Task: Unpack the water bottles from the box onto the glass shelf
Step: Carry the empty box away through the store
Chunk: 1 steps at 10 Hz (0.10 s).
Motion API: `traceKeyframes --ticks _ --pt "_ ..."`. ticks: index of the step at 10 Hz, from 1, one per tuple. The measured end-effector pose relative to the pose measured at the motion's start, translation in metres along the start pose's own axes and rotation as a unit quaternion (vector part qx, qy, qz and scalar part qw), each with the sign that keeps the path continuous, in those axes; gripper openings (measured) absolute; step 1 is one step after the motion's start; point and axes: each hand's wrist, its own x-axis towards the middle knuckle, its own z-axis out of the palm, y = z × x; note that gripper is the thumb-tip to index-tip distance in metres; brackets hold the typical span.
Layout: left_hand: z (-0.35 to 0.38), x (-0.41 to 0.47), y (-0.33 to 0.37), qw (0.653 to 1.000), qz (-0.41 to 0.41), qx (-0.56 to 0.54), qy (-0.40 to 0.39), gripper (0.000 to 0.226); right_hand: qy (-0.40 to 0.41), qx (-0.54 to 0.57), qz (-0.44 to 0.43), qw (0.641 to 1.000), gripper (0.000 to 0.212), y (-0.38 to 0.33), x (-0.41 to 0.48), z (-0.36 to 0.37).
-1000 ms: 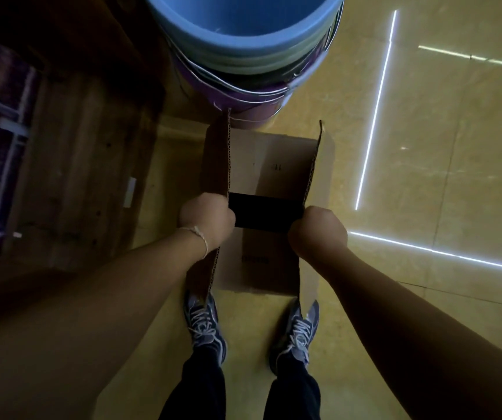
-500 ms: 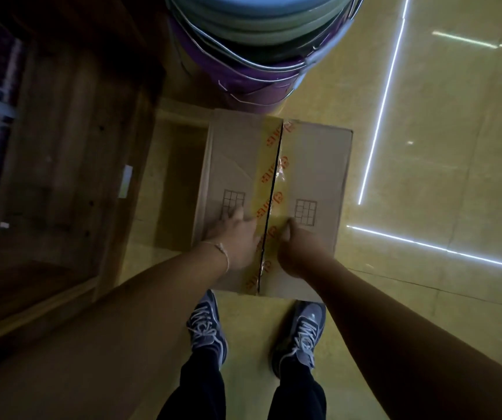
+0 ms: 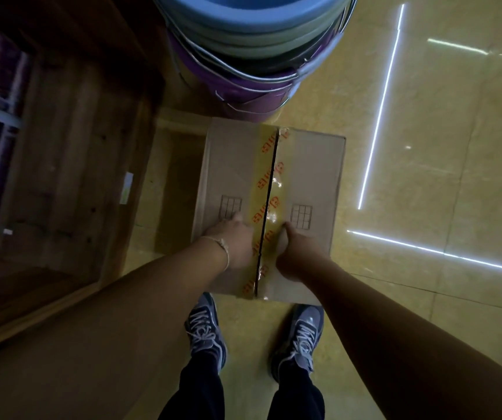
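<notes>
Cardboard box (image 3: 310,177): flaps closed, on the floor (image 3: 425,298) before stacked buckets (image 3: 252,47). Left hand (image 3: 233,242) and right hand (image 3: 293,256): both loosely spread, holding nothing, pressing flaps beside the taped seam.

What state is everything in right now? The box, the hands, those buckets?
Cardboard box: on the floor, both top flaps folded down, tape slit along the seam.
Left hand: flat on the left flap, holding nothing.
Right hand: pressing on the right flap, holding nothing.
Buckets: nested in a stack behind the box.
Water bottles: none visible.
</notes>
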Motion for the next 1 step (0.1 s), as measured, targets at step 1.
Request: traceKeyframes --ticks 1 --pt "-0.0193 -0.0112 0.0004 0.997 -0.006 -0.064 0.048 0.026 0.051 -0.018 -0.019 0.998 0.089 -0.006 -0.0174 -0.0232"
